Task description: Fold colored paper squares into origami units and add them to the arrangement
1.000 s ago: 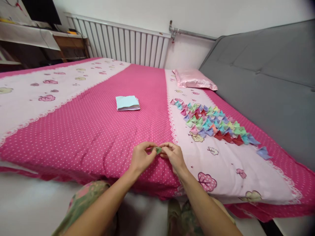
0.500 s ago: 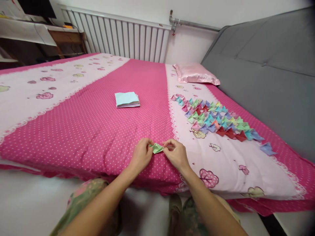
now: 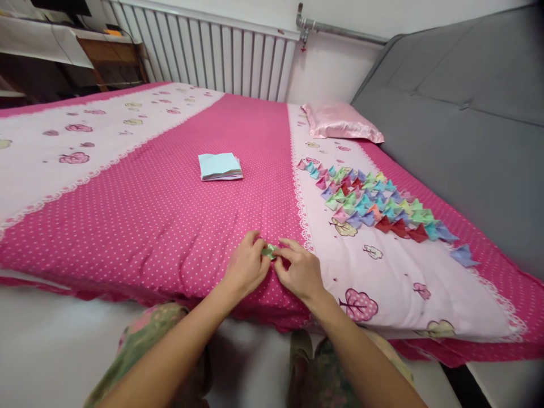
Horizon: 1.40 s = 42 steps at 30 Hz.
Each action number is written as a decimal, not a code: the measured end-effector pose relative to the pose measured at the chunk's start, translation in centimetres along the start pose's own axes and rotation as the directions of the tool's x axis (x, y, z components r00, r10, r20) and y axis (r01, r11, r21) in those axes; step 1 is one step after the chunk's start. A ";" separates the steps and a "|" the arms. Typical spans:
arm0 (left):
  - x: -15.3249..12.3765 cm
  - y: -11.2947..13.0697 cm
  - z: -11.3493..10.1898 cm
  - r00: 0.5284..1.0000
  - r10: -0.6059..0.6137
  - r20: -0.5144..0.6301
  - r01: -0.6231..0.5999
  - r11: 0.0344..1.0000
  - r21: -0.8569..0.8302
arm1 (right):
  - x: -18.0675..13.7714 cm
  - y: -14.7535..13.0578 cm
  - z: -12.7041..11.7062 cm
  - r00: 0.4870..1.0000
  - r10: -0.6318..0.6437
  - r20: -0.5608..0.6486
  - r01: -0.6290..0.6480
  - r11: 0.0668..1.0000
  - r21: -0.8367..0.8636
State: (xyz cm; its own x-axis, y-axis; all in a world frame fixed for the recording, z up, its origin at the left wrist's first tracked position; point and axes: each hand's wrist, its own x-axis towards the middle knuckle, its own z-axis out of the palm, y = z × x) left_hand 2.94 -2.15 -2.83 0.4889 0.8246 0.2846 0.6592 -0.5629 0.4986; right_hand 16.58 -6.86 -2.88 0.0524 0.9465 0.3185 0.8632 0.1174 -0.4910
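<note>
A small light-green folded paper boat (image 3: 270, 251) is held between my two hands, low over the pink dotted part of the bed. My left hand (image 3: 247, 263) pinches its left side, and my right hand (image 3: 298, 268) has its fingers on the right side. Much of the green paper is hidden by the fingers. To the right, several rows of coloured folded paper boats (image 3: 378, 205) sit on the pale band of the bedspread, with a blue-violet one (image 3: 464, 255) slightly apart at the near right end.
A stack of square paper sheets (image 3: 220, 166), light blue on top, lies beyond my hands. A pink pillow (image 3: 342, 121) rests near the grey headboard (image 3: 459, 113). Behind the bed are a white radiator (image 3: 212, 48) and a desk (image 3: 113, 54). The bed's front edge runs before my knees.
Both hands have drawn closer together around the green paper boat, covering more of it. My right fingers have moved left over it. The camera view has shifted slightly.
</note>
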 end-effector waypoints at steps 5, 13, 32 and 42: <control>0.0 0.0 0.1 0.996 0.061 0.064 -0.065 0.995 0.073 | -0.3 -0.1 0.1 0.996 -0.040 0.083 0.046 0.997 -0.062; 0.4 -0.7 0.2 0.992 0.097 0.087 -0.101 0.994 0.040 | -0.2 -0.1 -0.4 0.980 -0.092 0.175 0.111 0.989 -0.101; 0.3 -0.3 -0.2 0.998 0.060 -0.035 -0.062 0.997 -0.048 | 0.7 0.2 -0.8 0.997 0.035 -0.067 -0.020 0.976 0.217; 0.3 0.0 0.7 0.999 -0.045 0.001 0.044 0.998 0.043 | 0.8 0.1 0.2 0.995 0.099 -0.034 -0.086 0.960 0.265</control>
State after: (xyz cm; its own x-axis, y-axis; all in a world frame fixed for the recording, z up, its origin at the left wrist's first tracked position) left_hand 3.51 -1.97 -3.35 0.4596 0.8488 0.2612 0.7045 -0.5275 0.4748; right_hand 16.61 -5.98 -2.86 0.1543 0.9427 0.2958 0.6911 0.1110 -0.7142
